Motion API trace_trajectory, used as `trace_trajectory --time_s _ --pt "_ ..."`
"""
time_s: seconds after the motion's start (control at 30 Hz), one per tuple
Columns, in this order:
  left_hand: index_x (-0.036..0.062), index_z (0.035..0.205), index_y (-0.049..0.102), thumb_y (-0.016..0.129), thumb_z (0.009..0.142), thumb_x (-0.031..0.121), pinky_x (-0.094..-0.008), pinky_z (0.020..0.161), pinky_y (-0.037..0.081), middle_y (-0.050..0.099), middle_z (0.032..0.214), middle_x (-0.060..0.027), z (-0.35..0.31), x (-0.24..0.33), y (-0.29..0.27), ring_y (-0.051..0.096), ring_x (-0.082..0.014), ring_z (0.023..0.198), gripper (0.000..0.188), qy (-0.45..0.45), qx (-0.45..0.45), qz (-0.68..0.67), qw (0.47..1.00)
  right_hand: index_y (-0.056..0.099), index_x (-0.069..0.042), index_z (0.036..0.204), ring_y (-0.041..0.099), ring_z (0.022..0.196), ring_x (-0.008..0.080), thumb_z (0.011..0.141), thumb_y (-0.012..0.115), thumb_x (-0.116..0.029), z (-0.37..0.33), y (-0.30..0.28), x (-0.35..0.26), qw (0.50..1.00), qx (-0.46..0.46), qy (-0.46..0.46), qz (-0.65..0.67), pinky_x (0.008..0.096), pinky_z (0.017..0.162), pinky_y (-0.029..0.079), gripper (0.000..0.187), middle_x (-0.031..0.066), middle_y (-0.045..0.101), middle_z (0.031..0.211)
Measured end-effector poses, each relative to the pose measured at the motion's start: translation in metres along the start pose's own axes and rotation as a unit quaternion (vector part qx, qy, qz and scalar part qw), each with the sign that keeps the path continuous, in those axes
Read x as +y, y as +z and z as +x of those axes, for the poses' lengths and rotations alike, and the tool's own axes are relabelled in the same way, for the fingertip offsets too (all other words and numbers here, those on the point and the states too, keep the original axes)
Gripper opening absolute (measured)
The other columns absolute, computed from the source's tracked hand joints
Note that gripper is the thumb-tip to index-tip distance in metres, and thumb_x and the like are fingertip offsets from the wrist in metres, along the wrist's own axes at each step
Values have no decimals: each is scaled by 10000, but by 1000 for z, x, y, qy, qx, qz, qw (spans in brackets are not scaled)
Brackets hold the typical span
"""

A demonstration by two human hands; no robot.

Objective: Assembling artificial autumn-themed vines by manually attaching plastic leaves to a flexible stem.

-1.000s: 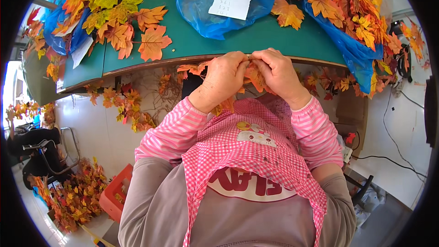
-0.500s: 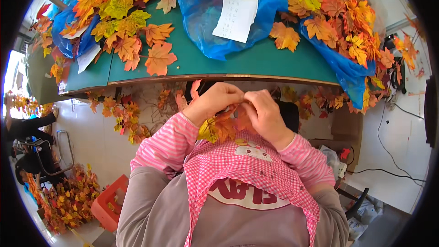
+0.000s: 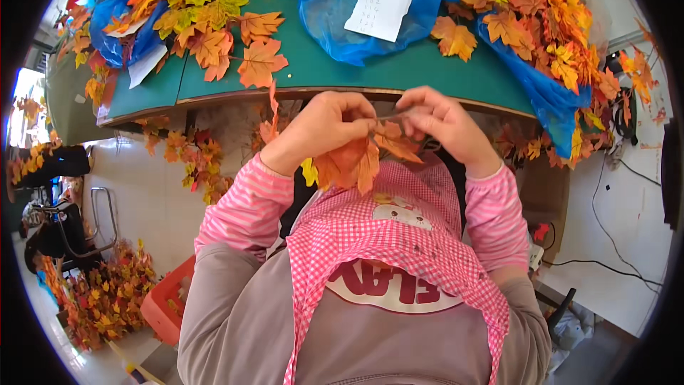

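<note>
My left hand [image 3: 324, 128] is closed in a pinch on a sprig of artificial maple leaves [image 3: 349, 164], held in front of the table edge above my apron. Orange leaves and one yellow leaf hang below its fingers. A thin dark stem [image 3: 390, 117] runs across from there toward my right hand [image 3: 449, 127]. The right hand's fingers are bent and pressed together around the stem's end, beside an orange leaf [image 3: 396, 141]. A reddish leaf [image 3: 271, 117] sticks up behind my left wrist. Exactly how the fingers grip the stem is partly hidden.
Ahead stands a green table [image 3: 235, 75] with a blue plastic bag [image 3: 320, 21] and a white handwritten paper [image 3: 381, 0]. Leaf heaps [image 3: 203, 11] lie left and right [image 3: 548, 21]. A red-orange crate [image 3: 160, 306], leaf pile [image 3: 114, 299] and metal-framed chair [image 3: 103, 221] are lower left.
My hands have moved apart and forward, toward the table edge, with the leaf sprig between them. The stem now shows between the fingers. The whole view has shifted slightly.
</note>
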State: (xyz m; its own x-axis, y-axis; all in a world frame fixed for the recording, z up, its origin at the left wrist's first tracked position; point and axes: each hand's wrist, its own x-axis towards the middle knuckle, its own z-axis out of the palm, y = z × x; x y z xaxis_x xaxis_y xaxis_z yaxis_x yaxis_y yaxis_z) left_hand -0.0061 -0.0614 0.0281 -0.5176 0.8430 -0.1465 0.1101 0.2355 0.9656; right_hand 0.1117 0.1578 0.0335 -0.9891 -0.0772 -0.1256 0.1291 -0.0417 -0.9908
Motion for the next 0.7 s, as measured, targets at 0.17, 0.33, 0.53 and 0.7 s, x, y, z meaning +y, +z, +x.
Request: trace_trajectory --time_s 0.17,0.33,0.53,0.7 --pt "-28 949 642 611 882 26 -234 677 490 663 815 -28 6 -2 9 584 -63 734 92 68 85 62 992 553 -30 1060 533 664 58 970 533 -80 16 2 -6 1000 20 5 15 202 617 448 105 39 648 845" --pt "-16 1102 648 574 952 65 -250 663 486 658 828 -47 8 12 27 576 -84 729 187 103 127 63 985 564 -38 1055 607 800 82 970 534 -56 14 10 2 997 68 -27 -16 217 715 485 92 19 635 881" --pt "-9 995 665 635 893 93 -338 680 504 673 854 -162 12 4 34 661 -272 751 147 94 124 84 984 545 -27 1059 567 739 69 975 519 -27 6 15 6 996 51 -46 -55 225 675 478 88 19 628 843" --pt "-12 937 666 635 868 74 -390 672 502 661 839 -181 24 16 26 651 -342 771 114 131 96 160 974 634 -4 949 575 746 92 921 615 -106 0 -17 -9 952 124 -103 -262 260 673 476 107 33 642 822"
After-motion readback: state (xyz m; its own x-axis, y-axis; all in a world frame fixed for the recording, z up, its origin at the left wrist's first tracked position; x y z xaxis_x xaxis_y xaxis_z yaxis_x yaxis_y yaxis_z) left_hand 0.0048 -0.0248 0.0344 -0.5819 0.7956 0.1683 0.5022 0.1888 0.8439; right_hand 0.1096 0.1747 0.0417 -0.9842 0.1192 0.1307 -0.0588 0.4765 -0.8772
